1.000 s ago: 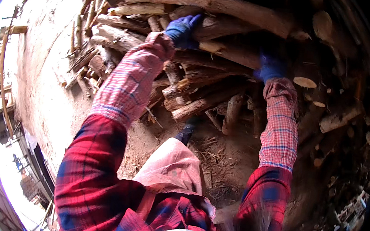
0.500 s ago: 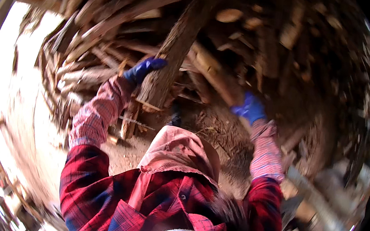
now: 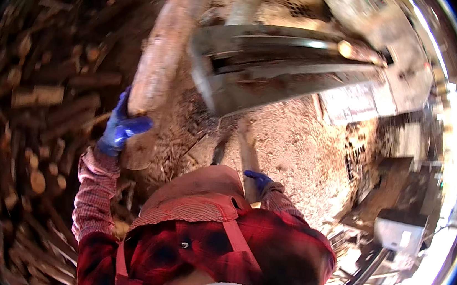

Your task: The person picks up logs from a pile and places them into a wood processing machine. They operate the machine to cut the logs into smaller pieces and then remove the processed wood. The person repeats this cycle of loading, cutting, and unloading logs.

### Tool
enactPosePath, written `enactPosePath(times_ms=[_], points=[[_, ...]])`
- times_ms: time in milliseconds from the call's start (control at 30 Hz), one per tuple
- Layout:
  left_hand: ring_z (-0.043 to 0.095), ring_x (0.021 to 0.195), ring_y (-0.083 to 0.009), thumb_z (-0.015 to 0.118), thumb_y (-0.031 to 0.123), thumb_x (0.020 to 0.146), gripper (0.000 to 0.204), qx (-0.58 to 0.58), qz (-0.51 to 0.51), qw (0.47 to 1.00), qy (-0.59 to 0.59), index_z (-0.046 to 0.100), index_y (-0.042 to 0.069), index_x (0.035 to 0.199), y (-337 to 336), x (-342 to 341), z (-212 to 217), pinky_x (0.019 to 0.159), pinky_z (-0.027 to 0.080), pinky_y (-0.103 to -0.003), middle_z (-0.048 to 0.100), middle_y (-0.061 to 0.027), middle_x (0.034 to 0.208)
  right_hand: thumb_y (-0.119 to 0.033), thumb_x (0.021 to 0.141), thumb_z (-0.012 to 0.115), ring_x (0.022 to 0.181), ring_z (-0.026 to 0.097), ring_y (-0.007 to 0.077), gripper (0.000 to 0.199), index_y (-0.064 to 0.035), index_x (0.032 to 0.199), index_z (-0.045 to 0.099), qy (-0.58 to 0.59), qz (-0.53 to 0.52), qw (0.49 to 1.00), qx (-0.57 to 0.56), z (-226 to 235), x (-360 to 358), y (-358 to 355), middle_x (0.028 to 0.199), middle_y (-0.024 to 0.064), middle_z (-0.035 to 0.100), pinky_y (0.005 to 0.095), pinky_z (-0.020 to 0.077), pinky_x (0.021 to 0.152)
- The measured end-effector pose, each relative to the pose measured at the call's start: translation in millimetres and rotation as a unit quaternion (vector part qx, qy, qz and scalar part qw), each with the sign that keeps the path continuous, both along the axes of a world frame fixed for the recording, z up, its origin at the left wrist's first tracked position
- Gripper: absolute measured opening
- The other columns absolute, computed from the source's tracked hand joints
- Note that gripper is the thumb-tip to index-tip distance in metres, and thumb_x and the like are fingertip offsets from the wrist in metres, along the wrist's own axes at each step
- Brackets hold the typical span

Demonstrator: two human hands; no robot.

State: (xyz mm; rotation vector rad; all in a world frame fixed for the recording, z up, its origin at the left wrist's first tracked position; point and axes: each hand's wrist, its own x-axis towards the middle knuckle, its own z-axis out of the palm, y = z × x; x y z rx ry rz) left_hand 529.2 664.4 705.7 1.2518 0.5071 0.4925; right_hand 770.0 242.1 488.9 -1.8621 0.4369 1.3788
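Note:
My left hand point(image 3: 121, 128), in a blue glove, is at the lower end of a thick, pale-barked log point(image 3: 165, 52). Its fingers lie up the log's left side and the thumb reaches across its front. The log extends away toward the top of the view. Close to my body, my right hand point(image 3: 260, 180), also gloved in blue, is closed round a thinner log point(image 3: 248, 150). My cap and body partly hide this lower part. Motion blurs both logs.
A grey metal trough point(image 3: 279, 86) with sloping sides stands ahead to the right, a short piece of wood point(image 3: 360, 53) at its far end. Piled firewood point(image 3: 38, 100) fills the left side. Wood chips point(image 3: 290, 138) cover the ground. A pale box point(image 3: 400, 233) sits at the right.
My view has swung right, from the woodpile to the metal trough. My right hand has come in close to my body with the thinner log. My left arm stays stretched out at a log.

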Motion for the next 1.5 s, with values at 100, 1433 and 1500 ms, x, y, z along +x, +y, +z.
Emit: enactPosePath(times_ms=[100,1433,1500], points=[[0.036,0.129,-0.0217,0.086,0.019,0.058,0.105,0.101,-0.12,0.988,-0.002,0.026,-0.001,0.143,-34.9,175.0,10.7,0.109,0.025,-0.034,0.042,-0.0118,0.137,-0.034,0.076,0.076,0.063,0.06,0.0178,0.035,-0.0039,0.092,0.069,-0.016,-0.216,0.974,0.071,-36.2,62.7,-96.9,0.079,0.0068,0.066,0.0315,0.0505,0.059],[0.052,0.11,-0.0156,0.072,0.023,0.081,0.065,-0.125,-0.383,0.914,0.045,0.042,-0.001,0.133,-182.8,461.6,-48.4,0.092,0.045,-0.034,0.056,-0.008,0.121,-0.03,0.092,0.059,0.104,0.056,0.0216,0.048,-0.002,0.129,0.047,-0.086,-0.294,0.781,0.545,173.9,347.0,91.8,0.118,0.0081,0.057,0.036,0.0477,0.09],[0.051,0.112,-0.0172,0.075,0.025,0.078,0.074,-0.018,-0.374,0.927,0.032,0.038,-0.001,0.136,-187.2,431.2,-57.6,0.093,0.044,-0.035,0.055,-0.009,0.122,-0.027,0.089,0.063,0.104,0.056,0.0228,0.049,-0.0022,0.129,0.048,-0.04,-0.324,0.748,0.579,182.1,349.2,96.9,0.117,0.0079,0.057,0.0364,0.0474,0.09]])
